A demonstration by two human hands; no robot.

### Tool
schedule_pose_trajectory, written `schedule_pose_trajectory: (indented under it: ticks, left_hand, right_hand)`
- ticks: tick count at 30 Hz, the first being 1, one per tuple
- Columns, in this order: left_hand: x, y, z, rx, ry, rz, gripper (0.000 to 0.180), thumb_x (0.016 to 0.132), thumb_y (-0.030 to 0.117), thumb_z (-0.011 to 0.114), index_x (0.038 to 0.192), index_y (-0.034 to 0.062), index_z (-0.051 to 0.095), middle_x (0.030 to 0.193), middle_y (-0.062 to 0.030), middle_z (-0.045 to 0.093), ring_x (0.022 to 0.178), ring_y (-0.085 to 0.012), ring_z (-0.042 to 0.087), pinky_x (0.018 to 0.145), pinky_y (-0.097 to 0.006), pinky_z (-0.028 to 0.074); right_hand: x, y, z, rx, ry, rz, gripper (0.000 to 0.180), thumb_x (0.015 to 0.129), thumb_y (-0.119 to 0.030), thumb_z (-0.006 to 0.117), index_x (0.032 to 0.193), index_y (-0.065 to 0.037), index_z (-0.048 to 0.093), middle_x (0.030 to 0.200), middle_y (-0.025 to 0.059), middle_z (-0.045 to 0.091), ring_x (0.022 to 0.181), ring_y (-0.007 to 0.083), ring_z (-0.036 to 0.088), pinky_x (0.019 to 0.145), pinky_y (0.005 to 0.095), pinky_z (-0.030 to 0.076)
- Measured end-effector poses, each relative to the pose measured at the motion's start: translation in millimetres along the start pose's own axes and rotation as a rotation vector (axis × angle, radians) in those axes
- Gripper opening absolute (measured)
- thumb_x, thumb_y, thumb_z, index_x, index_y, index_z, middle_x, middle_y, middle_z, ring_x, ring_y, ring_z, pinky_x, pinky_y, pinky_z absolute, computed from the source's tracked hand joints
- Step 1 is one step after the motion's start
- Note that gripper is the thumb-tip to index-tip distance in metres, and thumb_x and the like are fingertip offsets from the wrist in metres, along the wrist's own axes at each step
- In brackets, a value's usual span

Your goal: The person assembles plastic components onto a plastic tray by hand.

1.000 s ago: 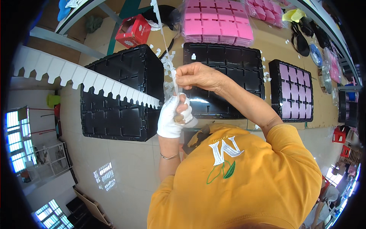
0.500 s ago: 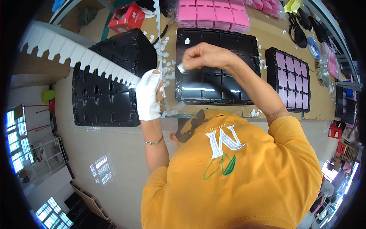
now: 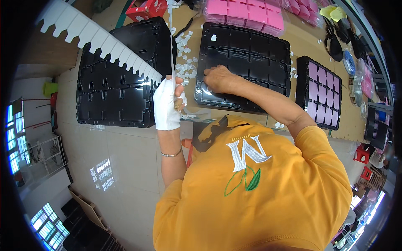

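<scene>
My left hand (image 3: 166,106), in a white glove, is raised over the gap between two black trays. It grips a thin clear strip (image 3: 171,37) that runs up toward the far edge of the table. My bare right hand (image 3: 218,78) rests knuckles up, with its fingertips pressed onto the near left corner of the middle black compartment tray (image 3: 251,46). Whatever is under those fingers is hidden. Several small white pieces (image 3: 184,54) lie scattered between the trays, just beyond both hands.
A second black tray (image 3: 113,96) lies to the left, with a white zigzag-edged board (image 3: 100,42) across it. On the right is a smaller black tray filled with pink squares (image 3: 320,90). Pink boxes (image 3: 247,12) and a red box (image 3: 146,8) sit at the far edge.
My right hand has dropped from the strip, where it was raised, down onto the middle black tray. My left hand has stayed up, still holding the strip.
</scene>
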State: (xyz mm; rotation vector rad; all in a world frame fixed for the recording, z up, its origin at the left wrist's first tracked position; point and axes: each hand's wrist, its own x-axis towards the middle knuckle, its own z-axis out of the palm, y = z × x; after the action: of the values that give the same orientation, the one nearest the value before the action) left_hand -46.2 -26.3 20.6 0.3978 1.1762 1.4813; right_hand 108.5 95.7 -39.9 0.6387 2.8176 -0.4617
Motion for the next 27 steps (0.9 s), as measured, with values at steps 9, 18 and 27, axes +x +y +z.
schedule_pose_trajectory:
  ticks: [9,18,27]
  left_hand:
    - [0,-21,-4,-0.628,-0.467,-0.243,0.054,0.093,0.056,0.031,0.078,0.0072,0.05,0.053,0.0001,0.038,0.037,-0.0105,0.028,0.034,-0.026,0.025]
    - [-3,-24,4,-0.647,-0.511,-0.28,0.051,0.089,0.059,0.04,0.071,0.0119,0.044,0.05,0.0027,0.032,0.036,-0.0097,0.026,0.034,-0.025,0.022]
    - [8,-11,-18,0.22,-0.1,0.162,0.018,0.087,0.019,0.06,0.095,0.0033,0.06,0.061,0.0047,0.045,0.045,-0.0029,0.037,0.038,-0.019,0.026]
  right_hand:
    - [-8,-4,-37,0.368,0.41,0.161,0.032,0.077,-0.029,0.068,0.094,-0.002,0.065,0.095,0.0101,0.063,0.08,0.0233,0.061,0.07,0.0337,0.047]
    - [-21,-41,-88,1.421,0.285,0.054,0.028,0.082,-0.032,0.067,0.088,-0.004,0.067,0.075,-0.0002,0.059,0.067,0.0084,0.048,0.06,0.0231,0.04]
    - [-87,-2,-89,1.127,0.315,0.002,0.02,0.085,-0.023,0.063,0.085,-0.003,0.062,0.08,0.0004,0.054,0.075,0.0098,0.049,0.069,0.0264,0.042]
